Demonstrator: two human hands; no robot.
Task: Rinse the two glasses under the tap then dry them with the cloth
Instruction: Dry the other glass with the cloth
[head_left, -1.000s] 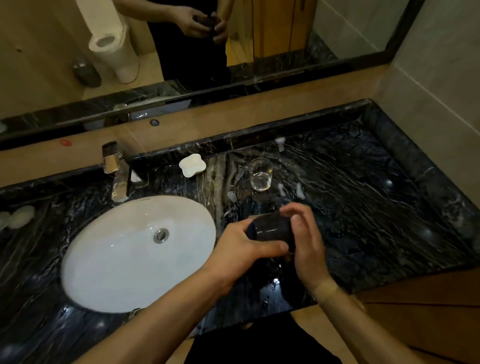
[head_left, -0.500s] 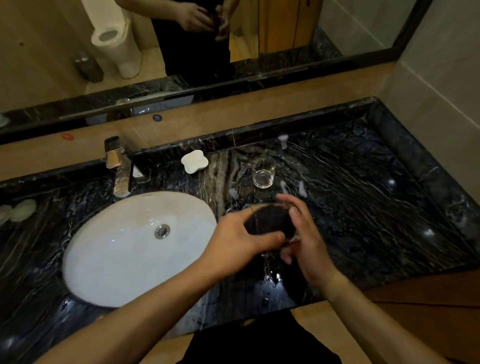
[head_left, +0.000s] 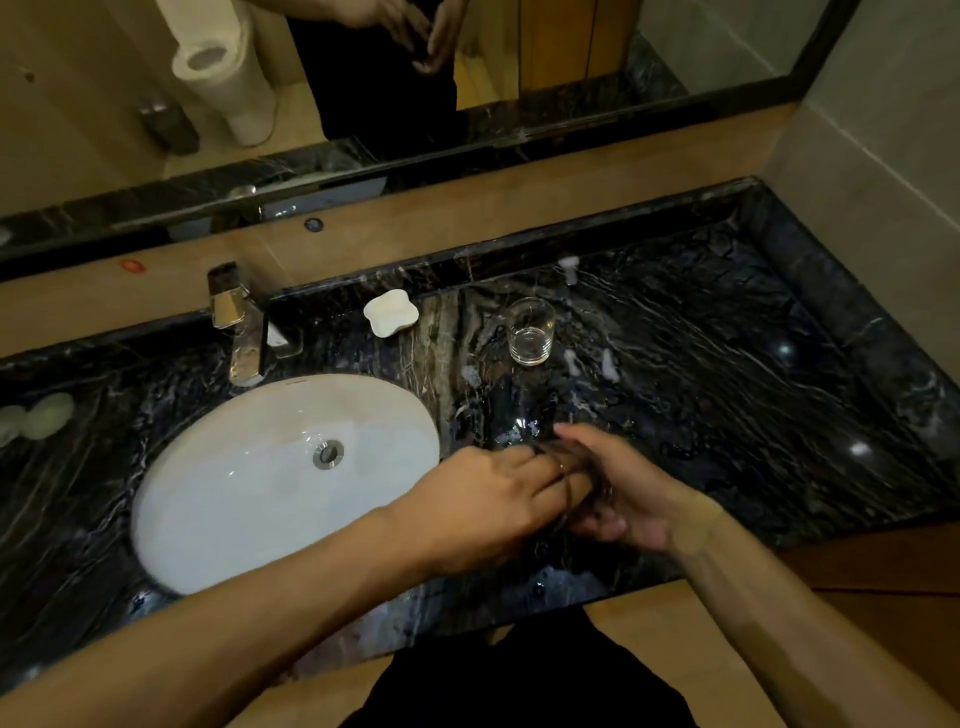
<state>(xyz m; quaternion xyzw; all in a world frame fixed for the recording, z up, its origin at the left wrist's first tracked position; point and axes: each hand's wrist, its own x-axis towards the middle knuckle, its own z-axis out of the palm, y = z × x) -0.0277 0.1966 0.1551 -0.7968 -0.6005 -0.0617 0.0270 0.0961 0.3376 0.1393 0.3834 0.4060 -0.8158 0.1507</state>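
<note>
change: a second ago I had the held glass (head_left: 579, 480) up in front of me with the dark cloth (head_left: 592, 491) stuffed inside; now both hands are lower, close to the counter (head_left: 727, 415) just right of the sink (head_left: 208, 493). The frame is motion-blurred here.
meaning: my read is I'm in the drying step on this glass, probably near its end. No water runs from the tap (head_left: 244, 343).
left hand (head_left: 488, 506): fingers curled and reaching right into the glass and cloth, pinching them as far as I can tell. Fingertips are smeared by blur.
right hand (head_left: 628, 499): cupped under and around the far side of the same glass, fingers loosely curled round it, thumb on top.
held glass: between my two hands, near edge of the counter. Upright or tilted: can't tell, it is almost invisible.
second glass (head_left: 530, 331): upright on the counter, farther back, well apart from my hands, untouched.
other: white soap dish (head_left: 390, 313) left of the second glass, beside the tap.
risk: wet glass over hard stone, so a slip likely means a chip.
</note>
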